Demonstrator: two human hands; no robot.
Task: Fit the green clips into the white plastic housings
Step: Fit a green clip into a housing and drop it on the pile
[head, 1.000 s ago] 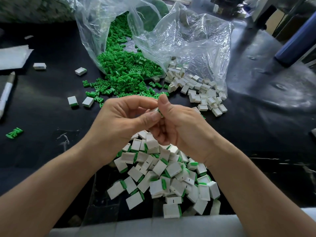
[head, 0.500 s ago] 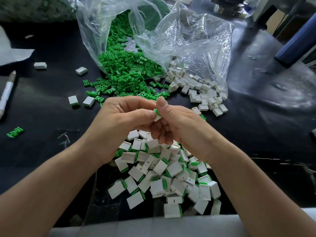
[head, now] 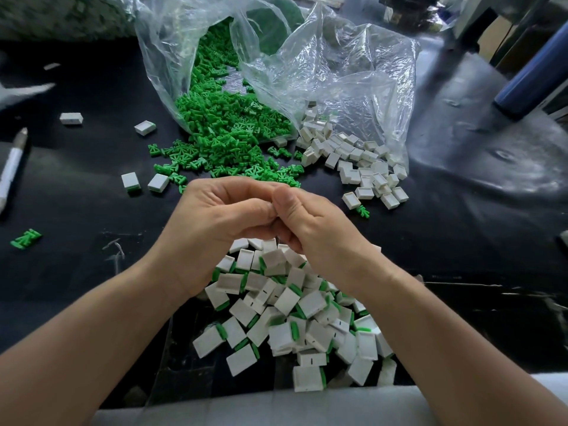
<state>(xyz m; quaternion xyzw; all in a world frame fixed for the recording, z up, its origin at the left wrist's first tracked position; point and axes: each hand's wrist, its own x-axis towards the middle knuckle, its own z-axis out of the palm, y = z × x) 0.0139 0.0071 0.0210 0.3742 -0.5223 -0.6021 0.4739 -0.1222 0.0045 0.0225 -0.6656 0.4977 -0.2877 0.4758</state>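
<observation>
The left hand point(head: 215, 222) and right hand point(head: 310, 226) meet over the middle of the black table point(head: 76, 186), fingers curled and thumb tips pressed together. Whatever they pinch is hidden between them, so I cannot tell what either holds. Just beyond the knuckles the green clips point(head: 224, 133) spill from a clear plastic bag point(head: 338, 72) in a loose heap, small flat pieces with splayed prongs, pointing every way. To the far right lie the white housings point(head: 362, 167), little boxes, some hollow side up. Under the wrists, on the near side, sits a pile of fitted housings point(head: 295, 312), each white block edged with a green strip. One stray clip point(head: 26, 238) lies at the left, its long axis running near-left to far-right
</observation>
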